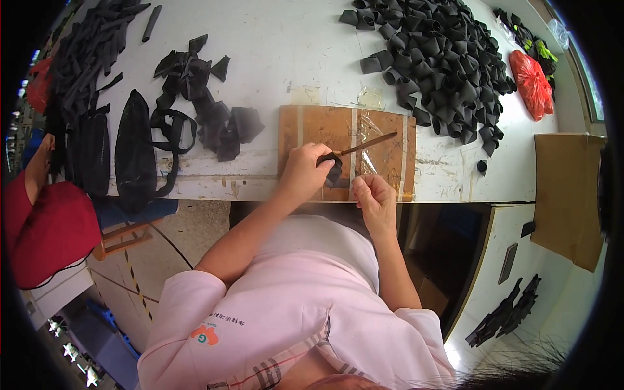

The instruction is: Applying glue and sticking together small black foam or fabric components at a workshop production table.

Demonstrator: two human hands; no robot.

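Note:
My left hand (304, 170) is closed, with fingertips and thumb pinching a small black piece of fabric-like material (334, 171) over a brown board (318, 123). A thin brown stick-like tool (370, 142) slants up to the right from those fingertips; whether it is held or only lies there I cannot tell. To the right, at the board's near edge, my right hand (377, 198) has its thumb and fingers pressed together. Anything between them is too small to make out. Strips of clear tape (368, 156) run across the board.
Many black curled pieces (442, 65) are heaped at the far right, beside a red plastic bag (532, 84). Flat black pieces (218, 123) and dark strips (97, 39) lie left. A cardboard box (567, 201) stands right; a person in red (55, 234) sits left.

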